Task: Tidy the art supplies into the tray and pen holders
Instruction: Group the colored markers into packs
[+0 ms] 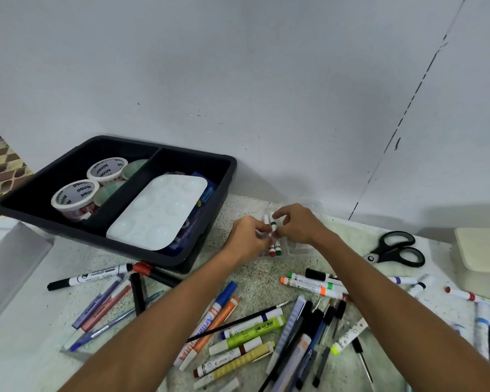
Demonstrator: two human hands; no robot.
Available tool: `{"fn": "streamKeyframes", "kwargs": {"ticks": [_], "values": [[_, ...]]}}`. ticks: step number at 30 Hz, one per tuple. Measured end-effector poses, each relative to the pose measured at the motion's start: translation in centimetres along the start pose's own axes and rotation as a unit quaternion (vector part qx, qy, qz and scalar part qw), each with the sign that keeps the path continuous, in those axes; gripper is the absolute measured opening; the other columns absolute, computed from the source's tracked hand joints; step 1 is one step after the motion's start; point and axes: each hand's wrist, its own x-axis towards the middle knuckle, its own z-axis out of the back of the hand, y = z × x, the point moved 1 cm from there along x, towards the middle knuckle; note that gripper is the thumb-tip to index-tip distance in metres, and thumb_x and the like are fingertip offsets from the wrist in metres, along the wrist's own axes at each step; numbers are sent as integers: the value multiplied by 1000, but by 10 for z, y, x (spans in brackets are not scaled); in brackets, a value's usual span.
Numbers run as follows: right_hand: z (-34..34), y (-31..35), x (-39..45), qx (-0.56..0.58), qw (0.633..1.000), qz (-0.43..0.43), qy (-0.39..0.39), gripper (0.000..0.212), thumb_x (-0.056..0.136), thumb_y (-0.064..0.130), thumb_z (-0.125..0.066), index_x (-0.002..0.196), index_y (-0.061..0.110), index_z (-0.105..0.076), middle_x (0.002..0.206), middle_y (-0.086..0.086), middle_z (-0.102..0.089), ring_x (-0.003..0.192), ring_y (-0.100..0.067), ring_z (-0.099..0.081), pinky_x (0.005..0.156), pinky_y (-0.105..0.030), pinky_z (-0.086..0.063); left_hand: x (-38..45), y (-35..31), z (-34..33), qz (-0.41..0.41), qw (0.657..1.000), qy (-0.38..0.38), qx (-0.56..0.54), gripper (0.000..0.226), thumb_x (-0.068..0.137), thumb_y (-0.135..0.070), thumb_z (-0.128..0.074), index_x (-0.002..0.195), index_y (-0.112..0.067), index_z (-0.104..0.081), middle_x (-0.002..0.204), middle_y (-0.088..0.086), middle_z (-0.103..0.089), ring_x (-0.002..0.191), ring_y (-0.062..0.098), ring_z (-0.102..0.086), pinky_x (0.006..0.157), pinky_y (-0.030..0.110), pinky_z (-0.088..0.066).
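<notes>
Just right of the black tray [227, 176], above the speckled desk [255, 281], both hands meet around a small bundle of white markers [274, 239] with red and green caps. The left hand [246, 239] pinches the bundle from its side, and the right hand [297, 224] curls its fingers [277, 214] over the upper ends, so each grip is closed on the markers. They seem to be held over a clear plastic holder [297, 247] lying right of the tray, though its outline is faint and hard to make out.

The step in hand looks like gathering and squaring up markers before stowing them. The next move probably calls for keeping the bundle aligned and lowering it into that clear holder without letting a marker slip.

Inside the tray, the left compartment holds tape rolls [75, 195], and the right compartment holds a white paint palette [161, 210] resting over some blue items. In front of the tray a black marker [88, 277], pens and a red-capped marker lie loose. Further right of the tray sprawls the main heap [266, 335]: fat markers, highlighters, a thin brush, and pens crossing one another under the forearms. Well right of the tray lie black scissors [393, 248] and a pale box [481, 256].

Most supplies are not yet sorted. The crossed pile would likely snag a careless pick, and the palette leaves little free room in its compartment.
</notes>
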Motion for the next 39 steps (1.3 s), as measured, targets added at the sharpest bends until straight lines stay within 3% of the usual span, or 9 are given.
{"fn": "streamKeyframes", "kwargs": {"ticks": [3, 7, 10, 14, 20, 28, 32, 35, 39], "values": [[-1, -4, -2, 16, 1000, 3, 9, 52, 76, 8, -78, 125, 10, -61, 92, -5, -57, 54, -2, -53, 61, -23, -42, -1, -1, -1, -35, 998, -12, 51, 27, 82, -18, -75, 105, -5, -72, 87, -8, -59, 68, -2, -58, 55, 8, -46], [0, -3, -6, 23, 1000, 8, 16, 55, 77, 7, -77, 129, 12, -58, 88, -6, -58, 59, -7, -50, 65, -25, -43, -1, 3, -2, -87, 986, -12, 139, 29, 84, -26, -73, 109, -9, -72, 111, 0, -61, 99, 13, -52, 83, 30, -49], [2, -2, -7, 23, 999, 7, 28, 56, 79, 7, -76, 132, 13, -57, 74, 1, -55, 50, -3, -55, 58, -23, -43, -5, 7, 1, -129, 970, -18, 204, 30, 87, -34, -67, 113, -19, -71, 122, -4, -61, 109, 13, -39, 91, 38, -40], [4, 0, -6, 20, 999, 2, 41, 56, 80, 7, -76, 132, 11, -56, 72, 2, -53, 51, -11, -57, 50, -23, -44, -7, 12, 5, -110, 969, 17, 222, 40, 87, -44, -64, 124, -29, -64, 146, -15, -43, 125, 14, -27, 90, 30, -17], [6, -2, -6, 6, 999, 3, 46, 56, 78, 8, -78, 131, 11, -57, 71, 3, -57, 52, -8, -58, 56, -26, -49, -11, 18, 2, -10, 987, 16, 157, 57, 80, -53, -68, 133, -38, -53, 123, -8, -39, 109, 15, -25, 89, 35, -31], [2, -5, -7, -23, 999, -10, 29, 50, 77, 9, -79, 123, 14, -62, 83, -1, -55, 57, -12, -56, 60, -27, -47, -16, 20, -2, -5, 984, 32, 174, 59, 80, -61, -63, 134, -42, -50, 119, -8, -38, 110, 20, -27, 85, 33, -31], [-1, -5, -15, -45, 999, 9, -10, 44, 77, 14, -79, 119, 16, -67, 90, 1, -57, 79, -18, -55, 75, -31, -46, -15, 7, 0, -78, 959, 28, 270, 51, 85, -55, -61, 130, -33, -56, 140, -10, -45, 123, 17, -28, 88, 33, -22], [1, -9, -33, -50, 996, 52, -44, 29, 76, 11, -77, 104, 18, -73, 109, -3, -61, 95, -18, -59, 81, -29, -45, -28, -8, 1, -153, 941, -28, 302, 36, 84, -42, -68, 115, -26, -67, 122, -2, -54, 116, 18, -37, 88, 33, -23], [17, -17, -69, -42, 992, 118, -25, 23, 77, 7, -72, 75, 30, -67, 91, 2, -57, 81, -15, -58, 74, -30, -44, -64, -14, -5, -264, 931, -32, 249, 18, 76, -29, -75, 90, -18, -75, 92, -1, -61, 94, 19, -49, 79, 39, -36]]}}
